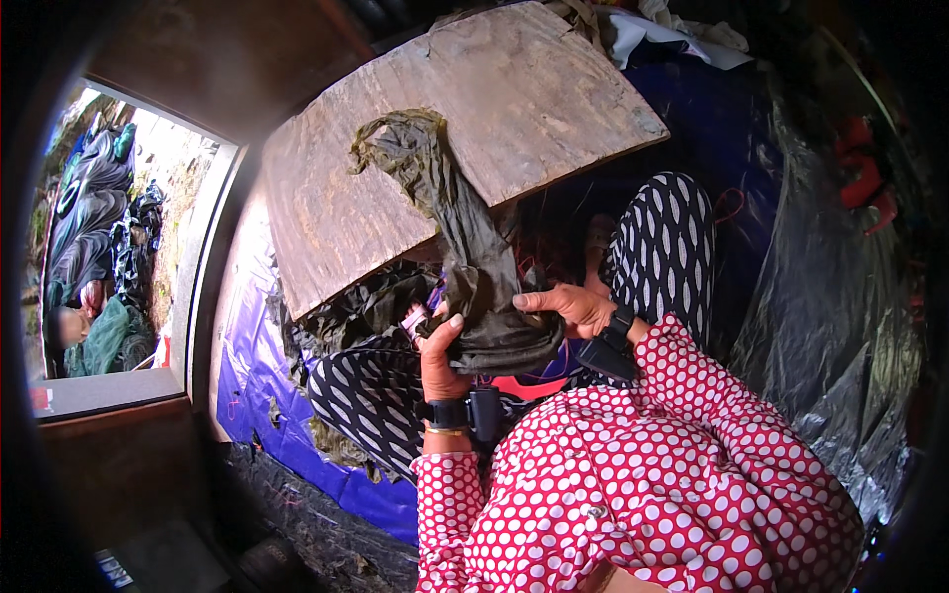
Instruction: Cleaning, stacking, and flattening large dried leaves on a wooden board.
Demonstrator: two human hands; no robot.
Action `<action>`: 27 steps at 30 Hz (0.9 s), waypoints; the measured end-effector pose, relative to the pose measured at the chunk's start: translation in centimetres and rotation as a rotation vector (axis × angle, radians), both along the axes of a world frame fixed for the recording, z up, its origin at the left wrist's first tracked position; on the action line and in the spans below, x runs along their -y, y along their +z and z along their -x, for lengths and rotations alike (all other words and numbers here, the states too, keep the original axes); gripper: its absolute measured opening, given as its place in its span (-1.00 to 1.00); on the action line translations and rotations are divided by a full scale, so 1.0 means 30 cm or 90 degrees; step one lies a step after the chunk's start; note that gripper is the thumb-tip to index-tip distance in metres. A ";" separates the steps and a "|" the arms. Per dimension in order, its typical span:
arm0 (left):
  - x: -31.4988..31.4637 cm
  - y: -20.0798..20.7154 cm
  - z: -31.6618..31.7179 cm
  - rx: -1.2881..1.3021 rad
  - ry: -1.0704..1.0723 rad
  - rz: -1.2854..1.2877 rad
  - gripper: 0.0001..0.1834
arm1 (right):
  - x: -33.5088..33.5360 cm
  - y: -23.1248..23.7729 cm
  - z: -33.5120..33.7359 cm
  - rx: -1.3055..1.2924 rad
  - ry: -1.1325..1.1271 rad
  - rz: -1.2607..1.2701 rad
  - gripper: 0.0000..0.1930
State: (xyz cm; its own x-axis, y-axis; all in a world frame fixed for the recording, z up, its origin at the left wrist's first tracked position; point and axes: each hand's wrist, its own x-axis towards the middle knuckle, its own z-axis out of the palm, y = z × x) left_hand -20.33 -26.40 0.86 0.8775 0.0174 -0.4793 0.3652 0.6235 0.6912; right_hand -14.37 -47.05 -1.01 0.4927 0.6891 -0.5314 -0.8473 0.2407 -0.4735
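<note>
A long, wrinkled kelp frond [460,212], dark olive-brown with a ruffled far end, runs from the wooden board [326,208] down over its near edge to my lap. Its near part is gathered in a thick, folded bundle between my hands. My left hand [442,358] grips the left side of the bundle, thumb pointing up. On the right side, my right hand [571,304] pinches it with the thumb on top and the fingers mostly hidden. Dark devices are strapped to both wrists.
Beneath the board's near edge lies a heap of dark, crumpled kelp [366,311]. Blue plastic sheeting [262,366] spreads under my crossed legs. Clear plastic sheeting [820,267] hangs at the right. To the left, a framed opening [203,287] shows piled dark netting [94,227] outside.
</note>
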 end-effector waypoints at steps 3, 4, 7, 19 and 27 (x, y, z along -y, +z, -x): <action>-0.004 0.002 -0.005 0.035 0.021 0.082 -0.56 | 0.001 0.027 -0.007 -0.038 -0.078 -0.064 -0.66; -0.003 -0.003 0.000 0.012 0.032 0.073 -0.54 | 0.001 0.032 -0.010 -0.023 -0.126 -0.053 -0.68; 0.002 -0.036 0.010 -0.006 0.055 0.062 -0.56 | -0.006 0.032 -0.010 0.019 -0.216 -0.033 -0.69; -0.001 -0.124 -0.013 -0.127 0.086 0.139 -0.70 | 0.020 0.018 -0.020 -0.042 -0.259 -0.054 -0.75; -0.017 -0.201 -0.011 -0.150 0.090 0.192 -0.68 | 0.021 -0.132 -0.021 0.098 -0.263 0.103 -0.80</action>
